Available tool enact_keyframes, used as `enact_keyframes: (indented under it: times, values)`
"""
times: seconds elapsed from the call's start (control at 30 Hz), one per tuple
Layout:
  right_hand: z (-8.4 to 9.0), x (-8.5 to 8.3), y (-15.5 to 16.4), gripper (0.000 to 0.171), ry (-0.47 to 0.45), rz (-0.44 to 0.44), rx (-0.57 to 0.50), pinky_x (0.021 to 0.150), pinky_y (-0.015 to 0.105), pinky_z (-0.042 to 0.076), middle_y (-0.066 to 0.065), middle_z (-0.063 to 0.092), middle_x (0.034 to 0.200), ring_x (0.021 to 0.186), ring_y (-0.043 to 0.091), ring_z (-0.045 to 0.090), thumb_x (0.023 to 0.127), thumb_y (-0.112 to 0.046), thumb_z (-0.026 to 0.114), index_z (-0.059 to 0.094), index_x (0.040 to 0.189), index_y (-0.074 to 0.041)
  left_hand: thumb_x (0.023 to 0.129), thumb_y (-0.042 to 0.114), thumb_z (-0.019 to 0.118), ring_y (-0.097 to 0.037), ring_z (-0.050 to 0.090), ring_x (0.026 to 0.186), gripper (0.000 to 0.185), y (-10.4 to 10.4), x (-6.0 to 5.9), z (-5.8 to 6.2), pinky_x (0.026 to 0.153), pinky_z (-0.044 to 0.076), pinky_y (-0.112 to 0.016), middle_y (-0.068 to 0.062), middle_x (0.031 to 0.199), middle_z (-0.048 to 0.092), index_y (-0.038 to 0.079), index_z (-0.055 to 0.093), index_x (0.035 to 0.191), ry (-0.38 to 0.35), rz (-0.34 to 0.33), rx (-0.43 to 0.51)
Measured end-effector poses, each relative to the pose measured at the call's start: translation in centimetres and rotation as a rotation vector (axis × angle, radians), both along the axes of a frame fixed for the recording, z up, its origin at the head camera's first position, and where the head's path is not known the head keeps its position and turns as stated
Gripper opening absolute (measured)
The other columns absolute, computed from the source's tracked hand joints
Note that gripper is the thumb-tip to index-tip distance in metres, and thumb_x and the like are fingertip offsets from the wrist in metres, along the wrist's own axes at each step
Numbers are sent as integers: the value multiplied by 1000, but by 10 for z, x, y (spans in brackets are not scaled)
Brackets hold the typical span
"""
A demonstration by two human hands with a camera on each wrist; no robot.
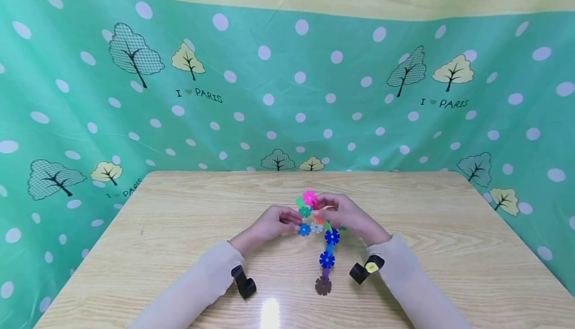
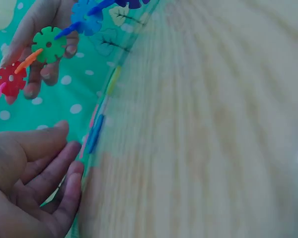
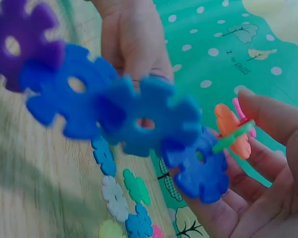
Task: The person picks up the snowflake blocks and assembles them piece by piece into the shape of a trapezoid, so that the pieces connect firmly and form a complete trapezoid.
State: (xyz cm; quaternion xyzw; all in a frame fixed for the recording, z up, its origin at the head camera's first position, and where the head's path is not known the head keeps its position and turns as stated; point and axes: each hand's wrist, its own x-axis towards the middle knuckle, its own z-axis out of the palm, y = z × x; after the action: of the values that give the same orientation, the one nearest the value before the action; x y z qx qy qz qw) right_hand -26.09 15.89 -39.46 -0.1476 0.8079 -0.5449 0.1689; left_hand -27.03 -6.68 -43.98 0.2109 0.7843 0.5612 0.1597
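Note:
My right hand (image 1: 345, 214) holds a chain of interlocked notched plastic discs near its far end, around the red disc (image 2: 11, 79) and orange disc (image 3: 232, 130). A pink disc (image 1: 309, 197) tips that end. From the hand, the chain runs toward me through a green disc (image 2: 48, 44), several blue discs (image 1: 332, 236) and a purple one (image 3: 25, 42) to a brown disc (image 1: 323, 285). Left of the chain is my left hand (image 1: 276, 221), its fingers loosely bent with nothing between them (image 2: 35, 178). Its fingertips are close to a loose blue disc (image 1: 304, 229).
More loose discs lie flat on the wooden table (image 1: 188, 229) beyond the chain, among them a whitish disc (image 3: 114, 198), a green disc (image 3: 136, 187) and a yellow disc (image 3: 111, 229). A green dotted curtain (image 1: 287, 94) hangs behind the table's far edge.

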Motion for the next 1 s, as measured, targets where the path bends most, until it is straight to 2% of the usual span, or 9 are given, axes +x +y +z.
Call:
enact_keyframes:
  times: [0.13,0.27,0.43,0.6,0.77,0.9,1.0]
  values:
    - [-1,-2,1,35,-9,33,-36,50,22,41,19,60,108,63,12,49,92,-21,62,55,118,2,80,3,73,-18,62,92,33,3,1,-2,80,52,-26,-11,105,68,0,66,111,25,16,-61]
    - [-1,-2,1,36,12,41,-45,54,22,45,17,63,104,68,13,53,93,-25,60,54,117,3,77,7,75,-15,60,92,35,5,1,-3,82,50,-26,-4,108,68,8,68,112,73,33,-137]
    - [-1,-2,-2,34,72,-20,-21,56,24,47,7,63,96,73,16,55,93,-28,59,57,114,-1,76,8,76,-14,61,93,36,9,2,-4,83,50,-28,-2,110,68,10,69,111,125,28,-199]
    - [-4,-1,-5,35,115,-93,-17,60,26,47,8,59,96,81,18,54,95,-32,57,58,116,-5,74,6,77,-13,61,89,35,12,1,-7,78,51,-27,-3,108,69,9,71,108,171,32,-214]
    - [-5,-2,-8,37,110,-146,-38,67,27,45,7,56,94,82,19,50,97,-38,49,60,115,-7,73,5,78,-12,60,86,34,12,1,-8,76,50,-24,-2,101,69,7,70,105,164,34,-202]
    - [-4,-1,-7,37,98,-196,-72,59,26,43,3,53,84,70,16,46,98,-38,47,61,107,-4,73,5,79,-11,58,83,35,11,2,-6,74,50,-22,1,97,68,7,70,106,143,34,-221]
    - [-5,-1,-6,34,119,-211,-95,59,24,44,3,54,80,68,16,46,98,-34,50,63,104,-4,73,6,80,-10,55,79,34,8,3,-4,71,49,-21,2,94,67,8,71,105,140,28,-235]
